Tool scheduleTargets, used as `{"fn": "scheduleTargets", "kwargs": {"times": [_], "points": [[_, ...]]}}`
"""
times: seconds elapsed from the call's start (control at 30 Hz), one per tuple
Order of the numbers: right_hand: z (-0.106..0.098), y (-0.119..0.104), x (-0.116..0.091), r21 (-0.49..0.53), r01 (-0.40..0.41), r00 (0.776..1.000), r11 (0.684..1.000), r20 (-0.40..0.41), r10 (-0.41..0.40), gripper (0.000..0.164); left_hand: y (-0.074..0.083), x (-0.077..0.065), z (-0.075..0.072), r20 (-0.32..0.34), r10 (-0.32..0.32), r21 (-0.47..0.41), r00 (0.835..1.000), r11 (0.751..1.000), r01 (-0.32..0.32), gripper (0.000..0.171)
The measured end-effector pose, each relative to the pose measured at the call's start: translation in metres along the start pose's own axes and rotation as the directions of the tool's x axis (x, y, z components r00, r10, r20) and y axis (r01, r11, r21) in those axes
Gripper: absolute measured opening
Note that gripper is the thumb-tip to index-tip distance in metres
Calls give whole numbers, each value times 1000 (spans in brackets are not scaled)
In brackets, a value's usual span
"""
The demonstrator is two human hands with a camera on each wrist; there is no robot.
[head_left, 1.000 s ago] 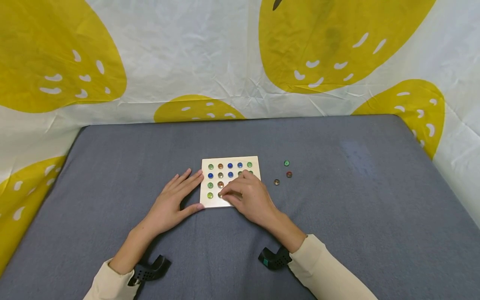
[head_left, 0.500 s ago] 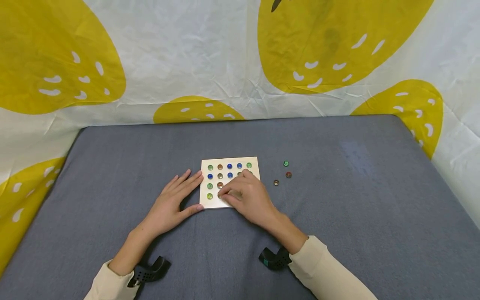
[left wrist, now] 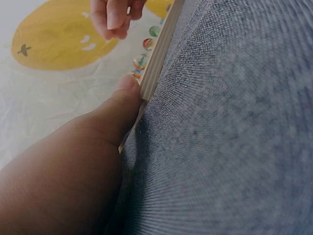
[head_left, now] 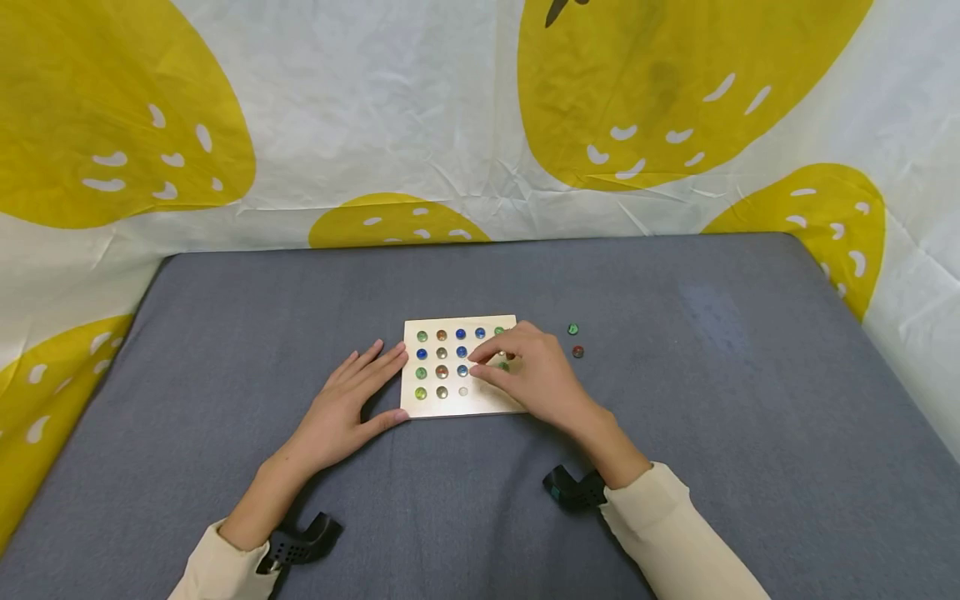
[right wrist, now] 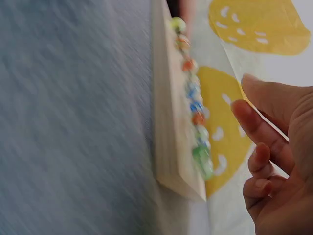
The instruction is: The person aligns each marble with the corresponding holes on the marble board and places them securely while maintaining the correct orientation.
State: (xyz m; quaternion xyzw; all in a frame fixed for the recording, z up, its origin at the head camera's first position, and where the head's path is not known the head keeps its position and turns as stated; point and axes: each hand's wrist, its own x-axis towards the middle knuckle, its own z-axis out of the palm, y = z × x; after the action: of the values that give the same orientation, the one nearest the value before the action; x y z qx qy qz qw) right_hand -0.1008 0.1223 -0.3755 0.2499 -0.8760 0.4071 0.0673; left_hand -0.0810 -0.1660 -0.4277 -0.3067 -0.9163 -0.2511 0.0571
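Note:
A pale wooden board (head_left: pixel 487 403) with rows of glass marbles in its pits lies on the grey cloth. My left hand (head_left: pixel 339 418) rests flat beside it, fingers spread, fingertips and thumb against the board's left edge. In the left wrist view the thumb (left wrist: pixel 128 85) touches the board's corner. My right hand (head_left: pixel 542 373) is over the board's right part, thumb and index finger apart with nothing between them; the right wrist view shows the same gap. It hides several pits. A brownish marble (head_left: pixel 442 392) sits in the front row, beside a bare pit (head_left: pixel 462 392).
To the right of the board, a green marble (head_left: pixel 573 329) and a red marble (head_left: pixel 578 352) lie loose on the cloth-covered table (head_left: pixel 712 417). A white curtain with yellow shapes (head_left: pixel 390 221) hangs behind the table's far edge.
My right hand has lifted off the front-row marble and moved right, its fingertips parting. That marble stays in its pit. The loose brownish marble is now behind the hand. The left hand has kept still.

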Motion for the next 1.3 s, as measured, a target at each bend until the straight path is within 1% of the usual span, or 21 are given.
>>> {"fn": "scheduleTargets", "kwargs": {"times": [0.13,0.27,0.57,0.7,0.83,0.93,1.03,1.13,1.2,1.3], "points": [[-13,7,0,13,-56,998,998,2,56,11,0,0,-1,6,-4,2,1000,1000,4,76],[-25,15,1,11,-94,995,995,-12,94,11,0,1,-1,11,-9,2,1000,1000,9,76],[-51,35,-1,2,-108,994,994,-36,108,15,1,0,-1,1,-4,-2,1000,1000,4,76],[-60,44,-2,20,-122,992,992,-19,122,17,1,1,-2,2,-7,-7,1000,1000,7,76],[-69,52,-5,48,-161,987,986,17,160,21,1,1,-3,7,-12,-7,1000,1000,12,76],[-75,59,-8,49,-186,982,981,40,184,22,1,1,-3,8,-12,-8,1000,1000,12,77],[-78,66,-11,31,-181,982,983,51,180,21,2,1,-3,9,-11,-9,1000,1000,11,76],[-79,73,-14,25,-151,987,988,56,150,20,2,1,-4,11,-12,-10,1000,1000,12,76],[-79,76,-15,30,-126,990,992,63,124,20,2,1,-4,12,-13,-10,1000,1000,13,76],[-77,80,-16,52,-119,990,991,85,115,21,2,1,-4,11,-12,-8,1000,1000,13,76]]}}
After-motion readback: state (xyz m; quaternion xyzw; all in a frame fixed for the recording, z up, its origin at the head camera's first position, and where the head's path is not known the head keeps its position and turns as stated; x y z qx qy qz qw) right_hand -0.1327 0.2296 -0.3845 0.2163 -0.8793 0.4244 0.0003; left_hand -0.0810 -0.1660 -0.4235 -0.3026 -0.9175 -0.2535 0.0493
